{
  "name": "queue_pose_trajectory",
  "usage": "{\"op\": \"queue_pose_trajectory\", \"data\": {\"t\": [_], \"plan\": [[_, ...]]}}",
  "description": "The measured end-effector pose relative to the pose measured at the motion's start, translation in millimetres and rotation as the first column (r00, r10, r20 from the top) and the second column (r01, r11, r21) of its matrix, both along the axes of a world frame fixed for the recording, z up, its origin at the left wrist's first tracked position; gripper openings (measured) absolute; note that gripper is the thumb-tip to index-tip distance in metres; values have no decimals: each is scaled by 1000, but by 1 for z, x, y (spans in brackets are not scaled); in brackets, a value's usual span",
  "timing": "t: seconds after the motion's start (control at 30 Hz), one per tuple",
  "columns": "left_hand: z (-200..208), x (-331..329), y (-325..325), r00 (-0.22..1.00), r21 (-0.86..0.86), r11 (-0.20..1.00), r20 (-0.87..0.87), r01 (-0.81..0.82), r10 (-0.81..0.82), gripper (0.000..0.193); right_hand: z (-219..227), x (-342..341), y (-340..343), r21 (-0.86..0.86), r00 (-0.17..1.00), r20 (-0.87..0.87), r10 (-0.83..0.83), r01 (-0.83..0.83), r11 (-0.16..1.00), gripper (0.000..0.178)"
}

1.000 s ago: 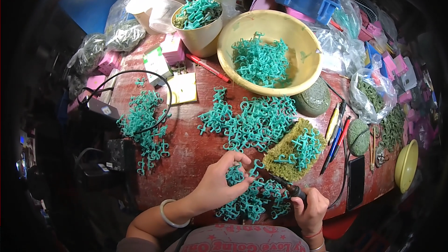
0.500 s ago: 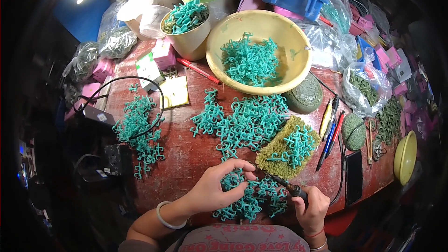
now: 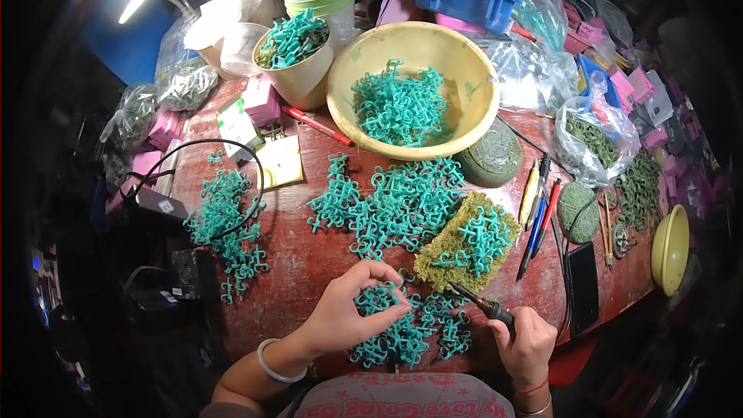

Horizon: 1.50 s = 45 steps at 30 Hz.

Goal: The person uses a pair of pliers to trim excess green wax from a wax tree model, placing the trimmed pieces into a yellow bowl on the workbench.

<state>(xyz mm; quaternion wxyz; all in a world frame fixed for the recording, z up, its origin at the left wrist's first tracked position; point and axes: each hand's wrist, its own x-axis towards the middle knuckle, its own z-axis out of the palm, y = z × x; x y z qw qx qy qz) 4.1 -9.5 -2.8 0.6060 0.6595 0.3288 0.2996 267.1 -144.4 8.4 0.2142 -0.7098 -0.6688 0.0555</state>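
Note:
My right hand [image 3: 528, 344] is closed around a soldering iron [image 3: 487, 307] with a dark handle. Its thin tip points up and left to the near edge of a mossy olive-green pad [image 3: 429, 267], which carries a small heap of teal hook-shaped pieces [image 3: 484, 240]. To the left, my left hand [image 3: 352, 310] has its fingers curled and its thumb brought towards them in a pinch. Whatever sits between those fingertips is too small to make out. Beneath and beside that hand lies a near pile of the same teal pieces [image 3: 398, 337].
A large cream basin [image 3: 480, 124] of teal pieces stands beyond a wide teal pile [image 3: 402, 197]. Another pile [image 3: 228, 217] lies left under a looped black cable [image 3: 261, 178]. Pens [image 3: 548, 220], a round green stone [image 3: 493, 156] and a black phone [image 3: 582, 286] lie right.
The soldering iron's tip has drawn away from my left fingertips and now rests nearer the pad's lower edge. The whole view has shifted slightly; my left hand keeps its curled pose.

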Motion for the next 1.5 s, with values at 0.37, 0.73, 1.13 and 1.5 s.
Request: {"op": "queue_pose_trajectory", "data": {"t": [0.37, 0.73, 1.13, 1.5], "plan": [[4, 4, -3, 990, -128, 985, 96, 113, -101, 36, 20, -46, 43, 135, 844, -530, 79, -8, 991, 27], [-2, -2, -9, 986, -22, 986, -22, 166, -166, 35, 29, -78, 75, 146, 739, -619, 264, -223, 964, 23], [10, -1, 1, 987, -7, 989, 64, 149, -148, 40, 25, -65, 65, 14, 679, -728, 92, -120, 993, 22], [10, -4, 1, 992, -76, 989, 10, 125, -125, 27, 31, -69, 67, 135, 777, -610, 152, -87, 987, 27]]}}
